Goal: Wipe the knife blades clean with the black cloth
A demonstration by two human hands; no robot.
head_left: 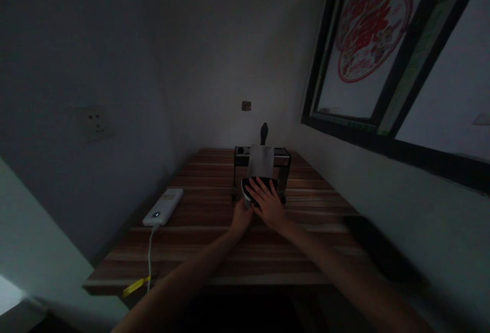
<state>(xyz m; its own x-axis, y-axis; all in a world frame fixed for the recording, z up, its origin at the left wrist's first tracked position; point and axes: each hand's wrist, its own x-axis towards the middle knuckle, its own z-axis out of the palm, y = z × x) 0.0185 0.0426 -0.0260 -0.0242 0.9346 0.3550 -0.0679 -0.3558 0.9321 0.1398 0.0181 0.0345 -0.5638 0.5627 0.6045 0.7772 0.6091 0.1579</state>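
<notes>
In the middle of the table, my left hand (242, 215) is closed around the near left side of a dark object with a pale rim (249, 188); its exact kind is too dim to make out. My right hand (267, 201) lies over the top of that object, fingers stretched out and spread. Just behind it, a grey-white sheet (261, 160) leans upright against a black metal frame (283, 153). A black handle (264, 133) sticks up at the back of the frame. Part of the object is hidden under my hands.
A white power bank (165, 205) with a white cable (150, 254) and a yellow tag (135, 286) is at the left of the striped wooden table (206, 251). A flat black thing (383, 246) lies along the right edge. Walls enclose the table's left, back and right.
</notes>
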